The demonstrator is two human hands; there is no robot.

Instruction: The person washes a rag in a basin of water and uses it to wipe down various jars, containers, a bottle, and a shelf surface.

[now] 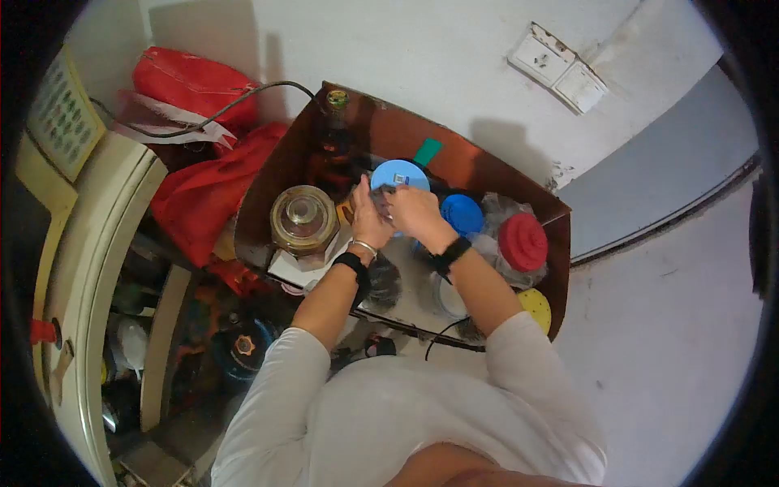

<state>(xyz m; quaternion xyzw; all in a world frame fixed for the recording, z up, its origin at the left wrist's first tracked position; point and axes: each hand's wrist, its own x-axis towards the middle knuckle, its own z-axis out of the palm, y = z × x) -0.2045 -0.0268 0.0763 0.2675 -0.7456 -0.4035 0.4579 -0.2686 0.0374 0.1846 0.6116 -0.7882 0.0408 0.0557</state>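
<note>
"Blue lid (412, 172) sits far in the box (479, 156), left hand (369, 217) and right hand (418, 213) together at its near edge!"
"Gripping it?"
"Can't tell. Jar (303, 217) left, red lid (523, 243) right."

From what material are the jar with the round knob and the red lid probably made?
The knobbed jar looks like glossy glass: light shows through, with highlights. The red lid seems plastic, fairly matte, judging by its even colour and molded-looking rings.
</note>
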